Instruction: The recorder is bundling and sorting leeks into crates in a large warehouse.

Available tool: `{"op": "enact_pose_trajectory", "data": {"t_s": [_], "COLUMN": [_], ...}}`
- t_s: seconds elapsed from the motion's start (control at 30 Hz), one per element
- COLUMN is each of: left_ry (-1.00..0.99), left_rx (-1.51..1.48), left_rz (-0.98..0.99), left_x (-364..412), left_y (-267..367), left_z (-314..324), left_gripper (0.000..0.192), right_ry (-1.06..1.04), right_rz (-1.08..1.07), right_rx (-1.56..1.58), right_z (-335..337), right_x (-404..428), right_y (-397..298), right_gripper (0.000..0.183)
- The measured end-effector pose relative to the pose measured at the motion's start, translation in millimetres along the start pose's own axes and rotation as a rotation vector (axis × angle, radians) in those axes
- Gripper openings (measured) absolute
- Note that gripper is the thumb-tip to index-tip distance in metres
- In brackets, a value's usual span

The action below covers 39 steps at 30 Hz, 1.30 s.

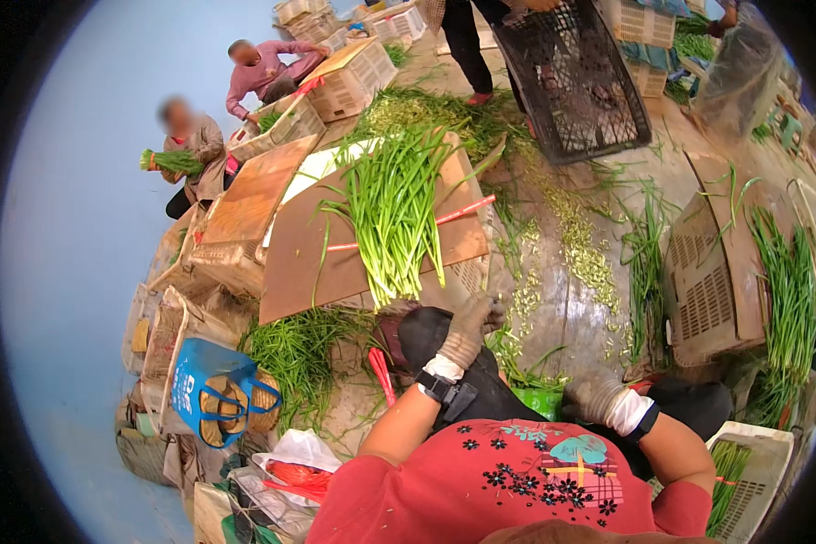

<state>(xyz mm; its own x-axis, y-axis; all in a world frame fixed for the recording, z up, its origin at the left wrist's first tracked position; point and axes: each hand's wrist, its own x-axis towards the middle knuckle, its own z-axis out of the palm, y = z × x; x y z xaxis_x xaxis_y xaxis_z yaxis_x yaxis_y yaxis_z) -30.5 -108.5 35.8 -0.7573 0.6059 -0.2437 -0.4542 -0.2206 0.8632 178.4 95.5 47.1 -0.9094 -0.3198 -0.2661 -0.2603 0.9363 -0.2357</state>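
A loose bundle of long green stalks, perhaps garlic chives, lies on a brown board that rests on a plastic crate. Under the bundle runs a red printed strip, both of its ends showing. My left hand, in a dirty knit glove, is above my knee, just below the board's near edge; its fingers are curled, and whether they hold something small is unclear. My right hand, gloved too, rests low by my other thigh beside a green packet; its fingers are mostly hidden.
Crates with boards and green stalks stand on the right. Trimmings litter the floor. A blue bag and red strips are at left. Two people sit far left; another stands beyond the board by a black crate.
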Motion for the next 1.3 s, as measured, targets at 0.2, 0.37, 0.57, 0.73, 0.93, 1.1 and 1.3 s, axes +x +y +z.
{"op": "enact_pose_trajectory", "data": {"t_s": [0.2, 0.37, 0.57, 0.73, 0.93, 1.1, 1.3], "left_ry": [-0.012, -0.015, -0.038, -0.033, 0.018, 0.001, -0.044], "left_rx": [-0.030, -0.023, -0.027, 0.002, 0.188, 0.296, 0.340], "left_rz": [-0.011, 0.017, 0.000, -0.002, -0.046, -0.100, -0.188], "left_x": [0.1, -1.7, 0.6, 1.9, 8.5, 16.1, 16.0], "left_y": [0.9, 0.3, -2.6, -2.1, -8.4, -9.3, -7.3], "left_z": [-1.4, -1.7, -3.2, -3.9, -2.1, 3.2, 0.7], "left_gripper": [0.039, 0.039, 0.035, 0.037, 0.039, 0.034, 0.030], "right_ry": [0.030, 0.078, 0.052, 0.283, 0.316, 0.531, 0.108], "right_rz": [-0.043, -0.075, -0.020, -0.126, 0.135, 0.487, 0.736], "right_rx": [-0.165, -0.219, -0.028, 0.047, 0.249, -0.193, -0.126], "right_z": [1.2, 20.1, 29.6, -5.7, -51.8, -87.4, -76.4], "right_x": [4.5, 9.0, 11.7, 5.9, 19.1, 53.4, 68.7], "right_y": [-0.7, 8.3, 10.4, 1.1, 46.8, 129.7, 183.8], "right_gripper": [0.037, 0.050, 0.053, 0.048, 0.040, 0.052, 0.044]}}
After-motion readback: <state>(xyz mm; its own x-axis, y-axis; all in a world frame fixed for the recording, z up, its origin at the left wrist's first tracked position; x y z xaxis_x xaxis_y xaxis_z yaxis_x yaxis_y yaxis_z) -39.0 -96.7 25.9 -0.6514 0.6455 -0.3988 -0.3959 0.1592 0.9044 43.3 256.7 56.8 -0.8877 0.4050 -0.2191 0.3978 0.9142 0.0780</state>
